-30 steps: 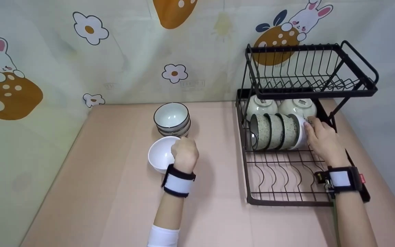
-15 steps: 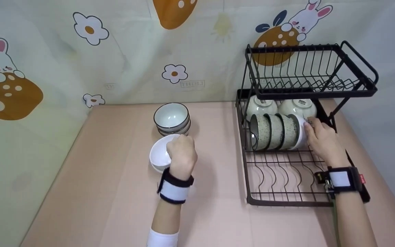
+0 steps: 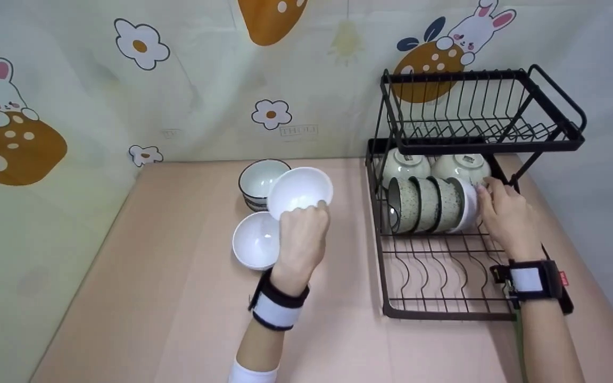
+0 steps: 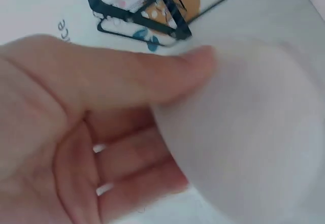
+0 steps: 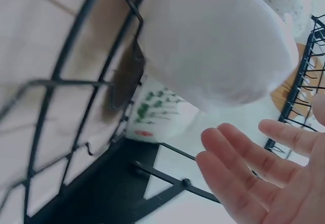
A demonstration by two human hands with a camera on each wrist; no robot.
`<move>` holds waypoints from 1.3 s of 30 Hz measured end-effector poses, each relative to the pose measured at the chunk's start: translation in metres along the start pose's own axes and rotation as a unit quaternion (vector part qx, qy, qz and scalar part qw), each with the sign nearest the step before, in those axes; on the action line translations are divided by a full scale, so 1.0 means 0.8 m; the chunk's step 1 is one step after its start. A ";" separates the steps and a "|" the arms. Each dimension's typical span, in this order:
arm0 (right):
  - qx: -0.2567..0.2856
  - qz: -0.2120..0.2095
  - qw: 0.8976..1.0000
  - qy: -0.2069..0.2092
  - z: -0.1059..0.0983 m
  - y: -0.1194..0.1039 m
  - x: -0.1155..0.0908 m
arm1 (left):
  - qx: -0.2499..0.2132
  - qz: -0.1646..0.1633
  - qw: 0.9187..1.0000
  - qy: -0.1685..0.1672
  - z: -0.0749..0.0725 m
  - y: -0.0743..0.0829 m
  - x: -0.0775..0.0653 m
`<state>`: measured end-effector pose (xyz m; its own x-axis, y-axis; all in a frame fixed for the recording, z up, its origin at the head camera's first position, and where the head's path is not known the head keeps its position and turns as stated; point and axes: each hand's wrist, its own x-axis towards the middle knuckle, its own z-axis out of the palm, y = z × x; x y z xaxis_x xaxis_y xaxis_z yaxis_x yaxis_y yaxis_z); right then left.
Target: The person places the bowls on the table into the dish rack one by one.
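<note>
My left hand (image 3: 304, 242) grips a white bowl (image 3: 298, 189) by its rim, above the table. In the left wrist view the thumb lies along one side of that bowl (image 4: 249, 127), with fingers on the other. Below it another white bowl (image 3: 253, 242) stands on the table. Behind is a stack of dark-rimmed bowls (image 3: 259, 181). My right hand (image 3: 507, 221) is beside a white bowl (image 3: 467, 205) standing on edge in the rack. In the right wrist view the fingers of the right hand (image 5: 269, 176) are extended, apart from the white bowl (image 5: 218, 41).
A black two-tier dish rack (image 3: 450, 315) stands on the right. Speckled bowls (image 3: 430, 205) stand on edge in its lower tier, left of the white one. Two upturned pale bowls (image 3: 461, 166) sit behind them. The upper tier (image 3: 490, 146) overhangs the back part.
My left hand has lifted one white bowl off another and carried it up and to the right. My right hand has drawn slightly away from the white bowl in the rack.
</note>
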<state>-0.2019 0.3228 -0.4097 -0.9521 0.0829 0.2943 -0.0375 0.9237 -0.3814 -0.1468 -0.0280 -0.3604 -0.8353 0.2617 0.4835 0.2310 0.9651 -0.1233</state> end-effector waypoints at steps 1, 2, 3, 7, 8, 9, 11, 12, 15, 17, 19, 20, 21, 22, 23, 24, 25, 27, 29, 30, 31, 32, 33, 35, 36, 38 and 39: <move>0.001 -0.002 1.000 0.013 -0.002 -0.003 -0.001 | -0.002 0.028 1.000 0.014 0.001 0.002 0.000; 0.004 -0.007 0.999 0.031 -0.003 -0.006 -0.002 | -0.004 0.058 0.998 0.028 0.002 0.004 0.001; 0.008 -0.017 0.998 0.054 -0.004 -0.009 -0.003 | -0.004 0.090 0.995 0.045 0.003 0.006 0.001; 0.051 -0.081 0.983 0.155 -0.010 -0.029 -0.011 | -0.017 0.213 0.969 0.126 0.010 0.014 0.005; 0.065 -0.101 0.978 0.172 -0.012 -0.035 -0.013 | -0.021 0.237 0.960 0.145 0.012 0.017 0.006; 0.081 -0.119 0.972 0.184 -0.014 -0.042 -0.015 | -0.029 0.260 0.951 0.163 0.014 0.020 0.008; 0.111 -0.150 0.964 0.190 -0.018 -0.056 -0.019 | -0.036 0.297 0.935 0.192 0.018 0.028 0.009; 0.127 -0.165 0.961 0.185 -0.020 -0.062 -0.022 | -0.037 0.311 0.927 0.205 0.021 0.032 0.010; 0.178 -0.192 0.955 0.140 -0.024 -0.079 -0.029 | -0.041 0.343 0.907 0.240 0.028 0.043 0.011; 0.207 -0.194 0.953 0.103 -0.025 -0.087 -0.034 | -0.043 0.358 0.895 0.263 0.034 0.049 0.012; 0.249 -0.187 0.948 0.064 -0.025 -0.093 -0.039 | -0.045 0.370 0.884 0.284 0.039 0.054 0.013; 0.273 -0.180 0.944 0.046 -0.025 -0.096 -0.042 | -0.045 0.374 0.879 0.291 0.041 0.055 0.013; 0.299 -0.170 0.939 0.030 -0.026 -0.098 -0.044 | -0.045 0.378 0.875 0.298 0.043 0.057 0.014; 0.329 -0.159 0.931 0.011 -0.026 -0.100 -0.046 | -0.043 0.381 0.872 0.304 0.043 0.058 0.014; 0.363 -0.146 0.920 -0.011 -0.027 -0.101 -0.048 | -0.043 0.383 0.869 0.309 0.044 0.059 0.014; 0.391 -0.132 0.911 -0.028 -0.027 -0.102 -0.050 | -0.043 0.385 0.867 0.313 0.045 0.060 0.014; 0.412 -0.117 0.903 -0.043 -0.028 -0.103 -0.052 | -0.041 0.387 0.865 0.316 0.045 0.060 0.014; 0.439 -0.093 0.891 -0.065 -0.030 -0.105 -0.055 | -0.039 0.390 0.861 0.323 0.046 0.061 0.014; 0.444 -0.083 0.889 -0.071 -0.031 -0.106 -0.057 | -0.039 0.393 0.858 0.330 0.046 0.062 0.013; 0.441 -0.078 0.892 -0.068 -0.031 -0.107 -0.057 | -0.040 0.393 0.856 0.333 0.046 0.062 0.013; 0.444 -0.072 0.890 -0.066 -0.032 -0.109 -0.058 | -0.042 0.394 0.855 0.336 0.046 0.063 0.013; 0.451 -0.068 0.887 -0.063 -0.031 -0.110 -0.058 | -0.047 0.393 0.853 0.340 0.046 0.063 0.013; 0.462 -0.065 0.883 -0.061 -0.031 -0.111 -0.058 | -0.053 0.393 0.851 0.344 0.045 0.063 0.014; 0.488 -0.059 0.869 -0.056 -0.031 -0.112 -0.058 | -0.066 0.393 0.844 0.358 0.044 0.064 0.014; 0.502 -0.057 0.862 -0.054 -0.030 -0.113 -0.059 | -0.071 0.393 0.840 0.366 0.043 0.064 0.014; 0.526 -0.058 0.847 -0.052 -0.030 -0.113 -0.059 | -0.081 0.396 0.830 0.384 0.041 0.064 0.015; 0.531 -0.060 0.844 -0.049 -0.030 -0.113 -0.058 | -0.082 0.397 0.825 0.393 0.040 0.063 0.016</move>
<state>-0.1467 0.2448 -0.3679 -0.9409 -0.0657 0.3322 -0.3362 0.0636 -0.9396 -0.1615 0.0244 -0.3885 0.1793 0.6630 0.7268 0.6676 0.4607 -0.5849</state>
